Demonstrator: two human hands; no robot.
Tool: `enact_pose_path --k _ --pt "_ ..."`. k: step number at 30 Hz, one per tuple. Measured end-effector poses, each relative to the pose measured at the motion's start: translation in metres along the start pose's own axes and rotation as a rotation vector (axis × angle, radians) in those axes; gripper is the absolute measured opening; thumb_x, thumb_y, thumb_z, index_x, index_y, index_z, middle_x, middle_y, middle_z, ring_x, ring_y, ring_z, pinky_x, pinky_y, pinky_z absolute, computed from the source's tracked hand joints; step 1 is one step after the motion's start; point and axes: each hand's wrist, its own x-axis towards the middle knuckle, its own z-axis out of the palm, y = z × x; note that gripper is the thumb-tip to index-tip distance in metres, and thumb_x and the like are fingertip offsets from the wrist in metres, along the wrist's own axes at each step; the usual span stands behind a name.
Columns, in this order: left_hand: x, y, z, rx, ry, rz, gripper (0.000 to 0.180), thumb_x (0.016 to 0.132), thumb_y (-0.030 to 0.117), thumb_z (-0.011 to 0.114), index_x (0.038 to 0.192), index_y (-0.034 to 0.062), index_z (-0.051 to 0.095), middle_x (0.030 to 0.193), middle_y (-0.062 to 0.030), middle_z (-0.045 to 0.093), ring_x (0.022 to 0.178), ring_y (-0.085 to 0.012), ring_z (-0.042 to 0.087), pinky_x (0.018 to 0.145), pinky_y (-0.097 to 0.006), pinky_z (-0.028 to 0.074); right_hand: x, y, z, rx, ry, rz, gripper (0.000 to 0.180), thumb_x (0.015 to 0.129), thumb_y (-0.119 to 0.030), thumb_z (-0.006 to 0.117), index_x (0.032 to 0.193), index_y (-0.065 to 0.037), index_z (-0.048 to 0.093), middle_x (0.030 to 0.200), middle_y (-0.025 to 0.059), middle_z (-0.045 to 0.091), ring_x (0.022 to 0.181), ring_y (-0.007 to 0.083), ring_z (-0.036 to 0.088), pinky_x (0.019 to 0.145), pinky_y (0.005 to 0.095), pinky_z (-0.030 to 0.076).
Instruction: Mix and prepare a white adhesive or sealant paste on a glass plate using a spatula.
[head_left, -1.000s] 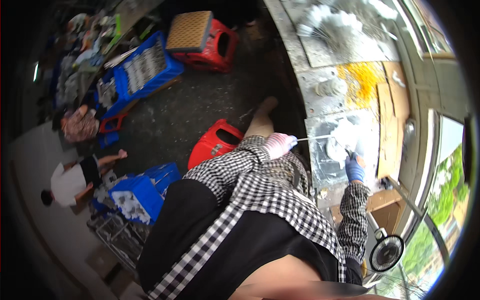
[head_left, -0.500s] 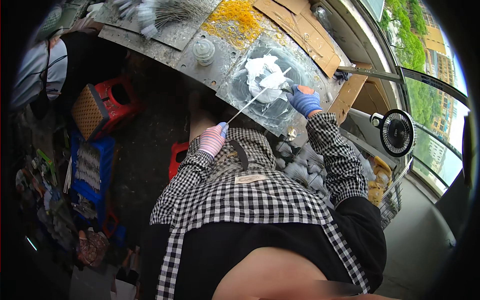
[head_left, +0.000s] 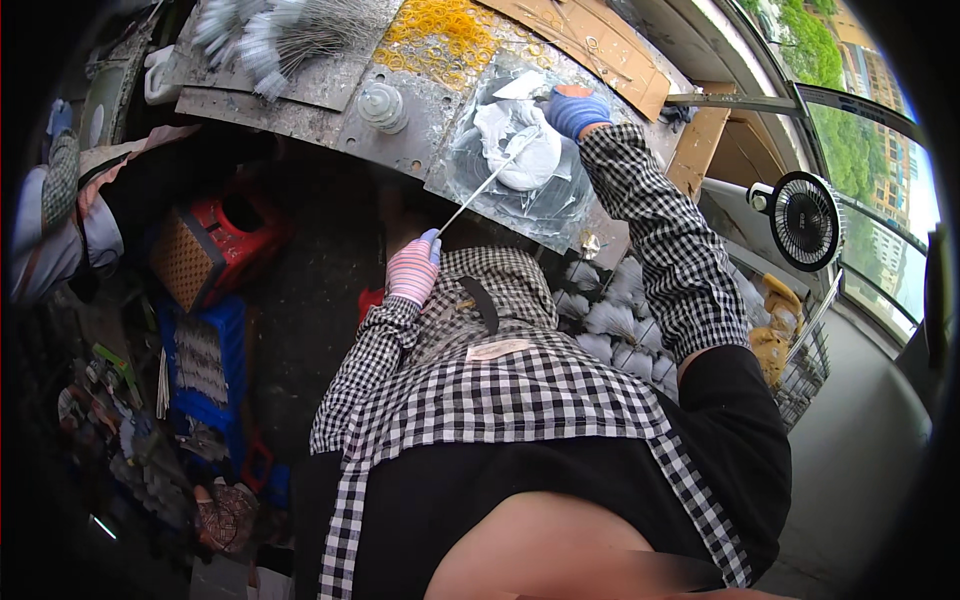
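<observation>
My left hand (head_left: 414, 269), in a pink-striped glove, is closed round the near end of a thin light rod (head_left: 468, 205). The rod slants up over the table's edge, and its far end meets a mound of white paste (head_left: 530, 162) on a smeared, glassy sheet (head_left: 560, 208). Beyond the mound's right side, my right hand (head_left: 578, 112), in a blue glove, is closed on what looks like a scraper; its handle is hidden by the fingers. The flat white blade (head_left: 520, 86) points left above the paste.
A clear jar (head_left: 382, 108), yellow rings (head_left: 435, 42) and wire-handled brushes (head_left: 275, 45) lie on the table. Cardboard (head_left: 600, 50) runs along the window side. A black fan (head_left: 803, 222) stands right, a red stool (head_left: 215, 245) left. A co-worker's sleeve (head_left: 62, 180) shows far left.
My right hand has moved up and away from the paste, and the white blade now shows left of it. The rod's far end has dropped lower onto the paste. The view has shifted slightly.
</observation>
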Motion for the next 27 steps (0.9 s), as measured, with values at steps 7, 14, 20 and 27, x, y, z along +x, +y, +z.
enact_pose_path --k 7,14,20,27 --pt "-0.003 0.003 -0.005 0.031 -0.017 0.015 0.035 0.096 0.028 0.053 0.129 0.0176 0.056 0.091 -0.0141 0.068 0.082 -0.0336 0.065 0.074 -0.045 0.051 -0.019 0.012 0.029 -0.018 -0.115 -0.033 0.032 0.084 -0.024 0.051 0.102 -0.004 0.070 0.106 0.0237 0.068 0.103 0.0375 0.065 0.088 0.0452 0.052" --pt "-0.004 0.005 -0.011 0.034 -0.051 0.079 0.028 0.093 0.026 0.055 0.118 0.0140 0.062 0.092 -0.0130 0.066 0.083 -0.0327 0.065 0.075 -0.044 0.051 -0.077 0.050 0.035 -0.108 -0.143 -0.029 0.031 0.085 -0.023 0.053 0.102 -0.004 0.070 0.102 0.0221 0.069 0.097 0.0381 0.067 0.084 0.0460 0.054" --pt "-0.001 0.007 -0.017 0.028 -0.001 0.085 0.023 0.093 0.025 0.054 0.109 0.0116 0.064 0.086 -0.0148 0.065 0.077 -0.0344 0.064 0.069 -0.047 0.050 -0.053 0.012 0.020 0.020 -0.008 -0.055 0.037 0.086 -0.033 0.055 0.097 -0.002 0.071 0.098 0.0256 0.069 0.096 0.0392 0.067 0.085 0.0462 0.053" --pt "0.006 0.017 -0.031 0.057 -0.078 0.056 0.023 0.093 0.025 0.055 0.111 0.0141 0.064 0.091 -0.0131 0.066 0.082 -0.0330 0.065 0.072 -0.044 0.052 0.020 -0.021 0.025 0.011 0.020 -0.036 0.036 0.085 -0.024 0.050 0.104 -0.001 0.071 0.107 0.0266 0.067 0.105 0.0391 0.065 0.093 0.0465 0.051"
